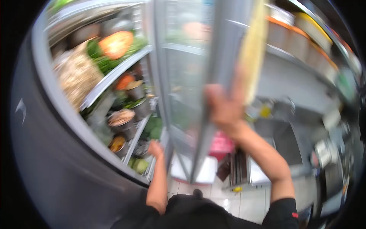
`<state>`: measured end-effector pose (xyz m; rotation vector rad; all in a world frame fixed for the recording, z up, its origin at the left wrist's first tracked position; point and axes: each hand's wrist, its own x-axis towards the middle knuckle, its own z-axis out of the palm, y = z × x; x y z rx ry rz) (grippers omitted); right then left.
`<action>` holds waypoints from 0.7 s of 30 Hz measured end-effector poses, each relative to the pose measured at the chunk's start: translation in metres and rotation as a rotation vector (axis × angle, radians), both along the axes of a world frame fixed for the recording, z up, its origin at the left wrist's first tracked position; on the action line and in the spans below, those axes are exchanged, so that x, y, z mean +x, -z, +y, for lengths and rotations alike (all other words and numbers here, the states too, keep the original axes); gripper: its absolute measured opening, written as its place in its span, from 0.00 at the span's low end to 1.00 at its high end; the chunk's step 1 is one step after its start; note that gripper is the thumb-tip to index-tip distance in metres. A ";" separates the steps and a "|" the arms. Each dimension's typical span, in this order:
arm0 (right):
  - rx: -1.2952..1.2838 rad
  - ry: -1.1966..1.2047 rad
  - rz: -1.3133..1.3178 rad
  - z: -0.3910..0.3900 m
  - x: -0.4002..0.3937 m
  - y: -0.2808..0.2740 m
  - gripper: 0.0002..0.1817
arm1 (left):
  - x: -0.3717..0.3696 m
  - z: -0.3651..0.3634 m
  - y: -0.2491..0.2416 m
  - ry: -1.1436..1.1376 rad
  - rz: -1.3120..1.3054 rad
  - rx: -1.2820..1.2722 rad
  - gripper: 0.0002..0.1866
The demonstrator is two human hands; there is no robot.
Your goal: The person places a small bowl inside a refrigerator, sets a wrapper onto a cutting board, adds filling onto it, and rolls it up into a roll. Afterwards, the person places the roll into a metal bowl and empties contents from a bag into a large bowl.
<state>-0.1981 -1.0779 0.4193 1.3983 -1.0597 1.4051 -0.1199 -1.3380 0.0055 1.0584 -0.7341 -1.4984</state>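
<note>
A tall fridge stands open, its glass door (187,72) swung to the right. My right hand (225,107) is on the door's grey frame (228,42), thumb and fingers spread along it, blurred by motion. Next to the lower shelves is my left hand (155,148), small and blurred, its fingers drawn in; what they hold, if anything, is too small to tell. On the shelves lie a bag of pale sprouts (78,74), a cut orange vegetable (116,44) with green leaves, a metal container of pinkish food (122,117) and a round green vegetable (140,166).
A white-lidded box (206,170) stands on the tiled floor (248,202) below the door, near a pink container (222,145). To the right are a metal sink (288,143), a wall shelf with orange-rimmed tubs (297,40) and a cluttered counter.
</note>
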 end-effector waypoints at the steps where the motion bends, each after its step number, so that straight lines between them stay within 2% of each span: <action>1: 0.054 -0.013 -0.043 -0.005 0.014 0.017 0.40 | 0.007 -0.034 0.137 0.046 -0.048 0.085 0.17; 2: 0.115 -0.032 -0.100 -0.010 0.028 0.034 0.42 | 0.025 -0.017 0.213 0.072 0.024 0.299 0.18; 3: 0.171 -0.070 -0.246 -0.017 0.047 0.049 0.43 | 0.057 0.027 0.239 0.205 -0.137 0.447 0.17; 5: 0.170 -0.185 -0.317 -0.033 0.075 0.080 0.44 | 0.109 0.113 0.239 0.527 -0.431 0.566 0.16; 7: 0.295 -0.260 -0.390 -0.044 0.098 0.128 0.48 | 0.129 0.161 0.235 0.816 -0.642 0.562 0.14; 8: 0.568 -0.241 -0.378 -0.031 0.104 0.154 0.49 | 0.135 0.183 0.230 0.952 -0.737 0.533 0.14; 9: 0.801 -0.022 -0.268 -0.019 0.114 0.187 0.42 | 0.138 0.200 0.223 1.081 -0.816 0.495 0.13; 10: 0.940 0.057 -0.039 0.006 0.116 0.204 0.23 | 0.137 0.217 0.217 1.209 -0.889 0.442 0.13; 11: 0.836 -0.107 0.111 -0.003 0.111 0.254 0.16 | 0.134 0.232 0.212 1.324 -0.945 0.383 0.13; 12: 1.126 -0.108 0.019 0.001 0.117 0.294 0.13 | 0.129 0.247 0.205 1.435 -0.991 0.313 0.12; 13: 1.094 -0.181 -0.115 0.072 0.140 0.277 0.17 | 0.125 0.263 0.201 1.531 -1.022 0.239 0.12; 15: 0.835 -0.208 -0.485 0.137 0.159 0.315 0.16 | 0.116 0.296 0.188 1.702 -1.048 0.099 0.12; 17: 0.802 -0.052 -0.882 0.219 0.185 0.350 0.16 | 0.107 0.330 0.177 1.833 -1.059 -0.043 0.12; 18: 0.862 0.119 -0.915 0.256 0.191 0.369 0.19 | 0.102 0.345 0.171 1.895 -1.068 -0.097 0.12; 19: 0.774 0.197 -1.120 0.303 0.213 0.393 0.22 | 0.098 0.362 0.166 1.953 -1.083 -0.163 0.12; 20: 0.751 0.393 -1.307 0.348 0.237 0.402 0.21 | 0.099 0.385 0.163 2.000 -1.103 -0.201 0.12; 21: 0.754 0.490 -1.461 0.392 0.261 0.404 0.21 | 0.100 0.405 0.160 2.055 -1.128 -0.251 0.12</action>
